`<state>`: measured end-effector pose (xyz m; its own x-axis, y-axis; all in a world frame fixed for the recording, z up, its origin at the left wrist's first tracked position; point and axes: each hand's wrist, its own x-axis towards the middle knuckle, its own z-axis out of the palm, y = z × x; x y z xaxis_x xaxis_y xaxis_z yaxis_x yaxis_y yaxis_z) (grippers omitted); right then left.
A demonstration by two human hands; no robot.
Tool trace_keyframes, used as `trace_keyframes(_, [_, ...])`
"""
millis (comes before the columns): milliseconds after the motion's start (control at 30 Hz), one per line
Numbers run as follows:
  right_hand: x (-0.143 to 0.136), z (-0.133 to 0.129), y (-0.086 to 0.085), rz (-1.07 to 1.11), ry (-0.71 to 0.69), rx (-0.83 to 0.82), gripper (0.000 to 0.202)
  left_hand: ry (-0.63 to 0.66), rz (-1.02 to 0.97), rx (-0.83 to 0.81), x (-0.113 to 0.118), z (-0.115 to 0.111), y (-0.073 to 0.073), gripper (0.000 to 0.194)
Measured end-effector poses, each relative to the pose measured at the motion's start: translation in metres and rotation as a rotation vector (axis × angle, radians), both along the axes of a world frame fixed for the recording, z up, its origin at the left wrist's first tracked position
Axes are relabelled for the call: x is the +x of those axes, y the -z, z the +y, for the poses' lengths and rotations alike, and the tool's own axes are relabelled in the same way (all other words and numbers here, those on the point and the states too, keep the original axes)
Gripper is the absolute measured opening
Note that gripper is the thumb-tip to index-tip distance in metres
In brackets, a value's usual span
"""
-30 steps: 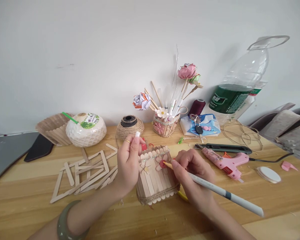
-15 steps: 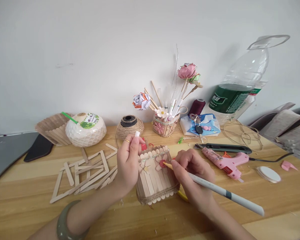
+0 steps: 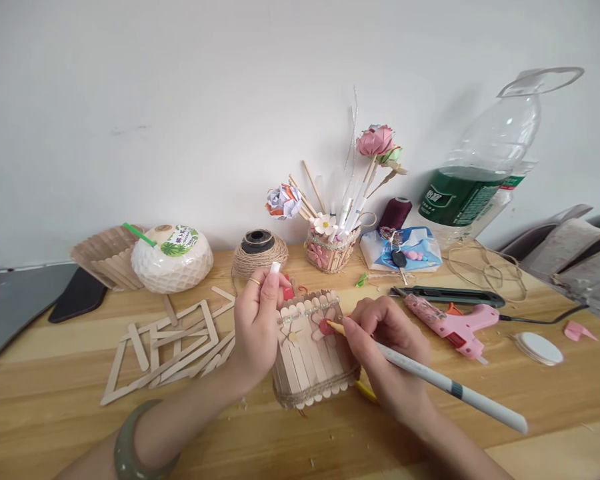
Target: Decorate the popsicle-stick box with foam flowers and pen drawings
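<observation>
A small holder made of craft sticks (image 3: 305, 360) stands on the table in front of me, twine wound round its base and a beaded strip along its top. On its front are stick flowers, one with a red center (image 3: 326, 326). My right hand (image 3: 387, 350) grips a white marker pen (image 3: 450, 387) whose yellow-orange tip touches or nearly touches that red center. Between thumb and finger, my left hand (image 3: 260, 320) pinches a small white cap (image 3: 275, 267). That hand is against the holder's left side; whether its hidden fingers also grip the holder, I cannot tell.
Loose craft sticks (image 3: 175, 353) lie to the left, near a white coconut (image 3: 173, 260) and a twine spool (image 3: 260, 257). A decorated flower pot (image 3: 330, 253) stands behind. To the right are a utility knife (image 3: 450, 296), a pink glue gun (image 3: 465, 327) and a large bottle (image 3: 475, 173).
Both hands and the holder look almost unmoved. The pen's tip stays by the red center, with only a slight shift of the pen and the view.
</observation>
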<state>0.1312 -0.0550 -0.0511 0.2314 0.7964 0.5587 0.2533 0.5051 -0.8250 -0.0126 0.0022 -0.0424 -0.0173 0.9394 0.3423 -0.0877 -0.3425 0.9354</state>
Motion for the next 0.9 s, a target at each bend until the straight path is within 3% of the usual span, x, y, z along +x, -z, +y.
trace_keyframes(400, [0.002, -0.0021, 0.0032, -0.031, -0.036, -0.025, 0.029, -0.002, -0.001, 0.014, -0.0002, 0.0001, 0.0009, 0.037])
trace_keyframes(900, [0.0011, -0.0016, -0.0009, -0.01, 0.037, 0.023, 0.029, -0.002, -0.003, 0.017, 0.0001, 0.0016, 0.0011, 0.038])
